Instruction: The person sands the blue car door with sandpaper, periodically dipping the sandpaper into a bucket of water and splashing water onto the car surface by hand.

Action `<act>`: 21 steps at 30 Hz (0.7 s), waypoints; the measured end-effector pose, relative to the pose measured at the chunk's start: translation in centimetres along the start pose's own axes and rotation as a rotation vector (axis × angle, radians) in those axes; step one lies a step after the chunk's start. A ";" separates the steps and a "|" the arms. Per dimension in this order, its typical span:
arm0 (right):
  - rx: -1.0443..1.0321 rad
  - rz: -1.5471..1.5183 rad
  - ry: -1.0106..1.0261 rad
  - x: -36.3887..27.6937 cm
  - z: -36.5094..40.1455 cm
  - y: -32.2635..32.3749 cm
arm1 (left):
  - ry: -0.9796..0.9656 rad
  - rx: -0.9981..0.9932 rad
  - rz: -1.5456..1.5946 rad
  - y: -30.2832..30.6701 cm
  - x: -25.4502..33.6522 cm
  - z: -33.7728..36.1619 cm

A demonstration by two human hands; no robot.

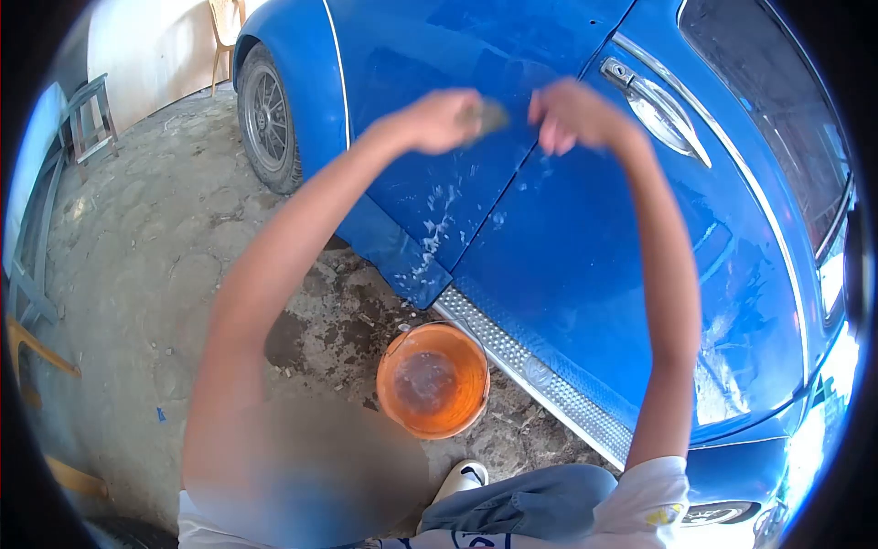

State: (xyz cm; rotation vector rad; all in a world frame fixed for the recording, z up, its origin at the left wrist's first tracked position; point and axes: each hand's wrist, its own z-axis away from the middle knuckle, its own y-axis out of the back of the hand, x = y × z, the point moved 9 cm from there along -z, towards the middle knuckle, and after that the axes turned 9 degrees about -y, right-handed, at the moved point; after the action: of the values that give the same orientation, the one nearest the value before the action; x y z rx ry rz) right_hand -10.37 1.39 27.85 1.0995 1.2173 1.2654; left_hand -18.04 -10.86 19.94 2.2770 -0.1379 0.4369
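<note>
My left hand [445, 121] is closed around an olive-green sponge [487, 119], blurred by motion, just in front of the blue car's side. To its right, my right hand [576, 113] is raised near the chrome door handle [657, 110]. Its fingers are loosely bent and apart, somewhat smeared, with nothing visible in them. White suds [434, 233] run down the blue door panel [494, 197] below my hands. On the ground by the running board stands an orange bucket [389, 380] with cloudy, sudsy water inside.
A ridged metal running board [540, 371] edges the car's lower side. The front wheel [267, 114] is at upper left. Wooden frames [91, 119] and a tan plastic chair [222, 37] stand farther left. The concrete floor [155, 265] has wet patches near the bucket. My shoe [465, 478] is close to it.
</note>
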 end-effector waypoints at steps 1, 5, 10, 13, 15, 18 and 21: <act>0.106 -0.126 -0.065 -0.8 -0.7 4.0 | 0.006 0.153 0.009 2.8 -0.6 -1.4; 0.611 0.066 0.045 -4.2 -4.9 12.1 | 0.161 0.457 0.091 8.4 -1.3 -2.1; 1.590 0.723 0.375 -10.2 0.2 4.8 | 0.287 0.356 0.044 7.1 -4.3 1.7; 1.119 0.938 0.017 -8.3 -3.5 -2.6 | 0.386 0.226 0.142 3.9 -10.3 5.2; 0.845 0.938 0.015 -8.2 -4.2 -9.6 | 0.442 0.142 0.110 2.0 -12.5 8.0; 0.568 1.082 0.181 -6.6 -4.3 -22.5 | 0.476 -0.025 0.132 -1.1 -13.9 12.2; 0.375 1.034 0.272 -3.7 -2.9 -32.0 | 0.611 -0.209 0.122 -4.8 -16.1 15.8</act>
State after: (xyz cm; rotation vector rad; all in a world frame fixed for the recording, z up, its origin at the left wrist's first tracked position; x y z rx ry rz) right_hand -10.61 -3.51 -4.10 2.0252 1.1181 2.0461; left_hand -27.75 -19.83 1.05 1.8468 -0.0095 1.1037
